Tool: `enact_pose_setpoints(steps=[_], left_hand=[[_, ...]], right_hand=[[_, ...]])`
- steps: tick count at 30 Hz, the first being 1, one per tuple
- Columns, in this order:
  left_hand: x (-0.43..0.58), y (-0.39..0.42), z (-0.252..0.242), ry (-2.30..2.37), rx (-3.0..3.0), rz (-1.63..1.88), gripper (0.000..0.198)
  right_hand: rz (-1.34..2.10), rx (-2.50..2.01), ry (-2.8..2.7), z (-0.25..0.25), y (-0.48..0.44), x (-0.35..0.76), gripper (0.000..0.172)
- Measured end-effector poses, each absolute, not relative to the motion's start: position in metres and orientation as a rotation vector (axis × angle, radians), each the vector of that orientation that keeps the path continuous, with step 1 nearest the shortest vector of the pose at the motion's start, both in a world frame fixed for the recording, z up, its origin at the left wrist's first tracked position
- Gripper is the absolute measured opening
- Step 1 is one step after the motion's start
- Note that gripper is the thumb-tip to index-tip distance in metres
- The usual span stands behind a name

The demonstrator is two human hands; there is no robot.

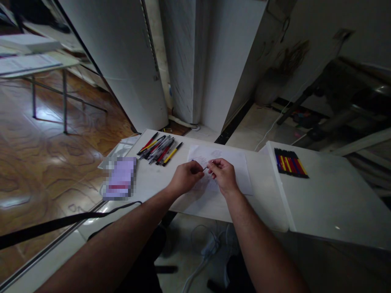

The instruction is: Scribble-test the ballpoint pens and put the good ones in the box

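Over a sheet of paper [244, 179] with faint writing, my two hands meet fingertip to fingertip. My left hand [185, 178] is closed in a pinch on one end of a thin dark pen part [205, 168]. The other end sits between the thumb and fingers of my right hand [225, 174]. Most of this piece is hidden by the fingers, so its full shape cannot be made out. Left of the paper lies a loose pile of pens [160, 148], black, clear, red and yellow.
A row of capped pens [290, 163] in black, blue, red and yellow lies on the right-hand white table [332, 203]. A purple pixelated packet [120, 177] is at the left edge of the white table [262, 203]. Cables [210, 248] run on the floor below.
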State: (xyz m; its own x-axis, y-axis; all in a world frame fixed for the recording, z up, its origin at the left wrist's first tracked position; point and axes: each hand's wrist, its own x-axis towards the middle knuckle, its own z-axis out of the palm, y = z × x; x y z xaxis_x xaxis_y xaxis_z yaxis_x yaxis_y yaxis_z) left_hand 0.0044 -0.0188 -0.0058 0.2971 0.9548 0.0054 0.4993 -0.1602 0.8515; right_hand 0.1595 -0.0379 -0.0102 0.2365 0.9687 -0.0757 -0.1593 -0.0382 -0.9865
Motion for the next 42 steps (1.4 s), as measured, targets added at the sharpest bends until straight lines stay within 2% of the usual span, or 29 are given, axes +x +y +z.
enact_pose_setpoints(steps=[20, 27, 42], left_hand=[[-0.001, -0.019, 0.002, 1.313, 1.852, 0.706, 0.020], [-0.008, -0.007, -0.003, 1.552, 1.534, 0.828, 0.024], [-0.008, -0.008, -0.004, 1.628, 1.602, 0.740, 0.014]], right_hand=[[0.999, -1.227, -0.782, -0.007, -0.034, 0.167, 0.022], [0.988, -1.589, -1.108, -0.027, -0.032, 0.167, 0.017], [0.810, -1.754, -1.311, -0.035, -0.033, 0.163, 0.017]])
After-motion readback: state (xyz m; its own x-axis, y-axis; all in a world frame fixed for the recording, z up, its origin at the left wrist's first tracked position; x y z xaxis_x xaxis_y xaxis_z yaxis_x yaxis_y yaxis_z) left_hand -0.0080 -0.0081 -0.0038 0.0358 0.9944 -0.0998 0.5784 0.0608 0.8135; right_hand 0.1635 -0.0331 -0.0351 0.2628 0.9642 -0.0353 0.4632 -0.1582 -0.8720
